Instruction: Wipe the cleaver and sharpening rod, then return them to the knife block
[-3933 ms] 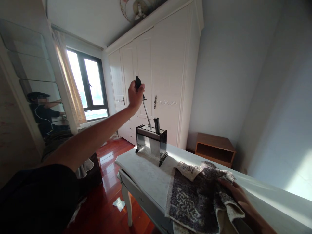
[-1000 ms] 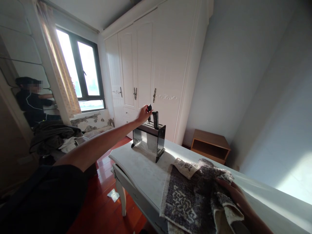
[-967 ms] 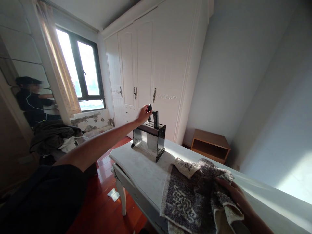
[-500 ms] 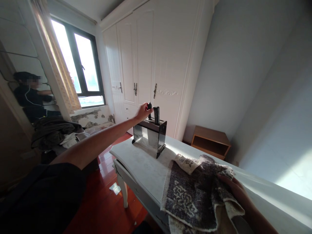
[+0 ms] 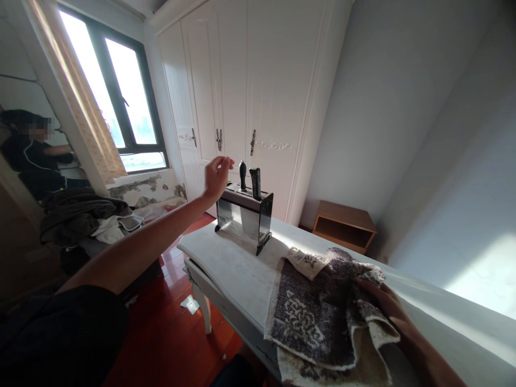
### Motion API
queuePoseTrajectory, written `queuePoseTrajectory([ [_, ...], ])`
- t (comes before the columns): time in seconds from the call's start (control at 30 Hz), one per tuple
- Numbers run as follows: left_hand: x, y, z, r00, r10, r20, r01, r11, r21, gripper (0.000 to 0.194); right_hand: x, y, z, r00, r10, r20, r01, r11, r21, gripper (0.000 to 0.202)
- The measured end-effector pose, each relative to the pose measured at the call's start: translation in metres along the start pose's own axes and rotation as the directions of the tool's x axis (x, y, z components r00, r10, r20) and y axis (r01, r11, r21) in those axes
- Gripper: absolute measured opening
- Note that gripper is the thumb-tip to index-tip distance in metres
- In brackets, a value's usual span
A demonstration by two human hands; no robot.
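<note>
My left hand [image 5: 217,174] is raised just left of a knife block [image 5: 244,220], its fingers curled in with nothing visible in them. The block has dark ends and clear sides, and stands on the white table [image 5: 237,285]. Two black handles stick up from its top: a ridged, rounded knife handle [image 5: 242,175] nearest my hand and a flatter black handle [image 5: 255,183] beside it. At the right, my right hand [image 5: 382,301] grips a bunched dark brown and cream patterned towel [image 5: 306,317] lying on the table; some fingertips are hidden in its folds.
A brown wooden cabinet [image 5: 344,220] stands beyond the table, near a white wardrobe [image 5: 282,102]. Clothes [image 5: 84,215] are piled at the left, below the window [image 5: 121,91]. A white scrap [image 5: 190,305] lies on the red floor [image 5: 161,344]. A mirror at far left reflects a person.
My left hand has let go of the ridged handle and drawn back to the left. The handle stays upright in the block. My right hand remains on the towel; the view has shifted slightly.
</note>
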State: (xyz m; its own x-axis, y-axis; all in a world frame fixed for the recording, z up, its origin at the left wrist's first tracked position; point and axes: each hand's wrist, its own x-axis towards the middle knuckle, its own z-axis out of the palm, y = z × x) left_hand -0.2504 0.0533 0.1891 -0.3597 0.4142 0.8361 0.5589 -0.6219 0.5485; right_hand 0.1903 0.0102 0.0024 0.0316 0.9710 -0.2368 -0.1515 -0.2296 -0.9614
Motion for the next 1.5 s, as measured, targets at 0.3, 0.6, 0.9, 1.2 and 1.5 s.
queuePoseTrajectory([
  [0.3, -0.061, 0.056, 0.021, 0.933, 0.284, 0.222, -0.285, 0.958, -0.029, 0.018, 0.002, 0.005, 0.003, 0.994, 0.087, -0.065, -0.084, 0.996, 0.042, 0.041],
  [0.6, -0.147, 0.079, 0.066, 0.698, 0.352, 0.623, -0.102, 0.910, -0.401, 0.017, 0.000, 0.001, 0.006, 0.991, 0.086, -0.098, -0.083, 0.996, 0.034, 0.037],
  [0.9, -0.213, 0.062, 0.131, 0.427, 0.311, 0.849, 0.072, 0.924, -0.375, 0.016, 0.005, 0.007, 0.000, 0.997, -0.042, -0.069, 0.040, 0.999, -0.032, 0.041],
  [1.2, -0.250, 0.034, 0.168, 0.512, 0.061, 0.857, 0.173, 0.970, -0.172, 0.031, 0.003, -0.003, -0.001, 0.998, 0.020, 0.051, -0.023, 0.998, 0.056, 0.039],
  [1.5, -0.248, 0.022, 0.169, 0.402, 0.033, 0.915, 0.281, 0.947, -0.158, 0.025, 0.002, -0.005, 0.001, 1.000, 0.014, 0.026, -0.015, 0.999, 0.033, 0.033],
])
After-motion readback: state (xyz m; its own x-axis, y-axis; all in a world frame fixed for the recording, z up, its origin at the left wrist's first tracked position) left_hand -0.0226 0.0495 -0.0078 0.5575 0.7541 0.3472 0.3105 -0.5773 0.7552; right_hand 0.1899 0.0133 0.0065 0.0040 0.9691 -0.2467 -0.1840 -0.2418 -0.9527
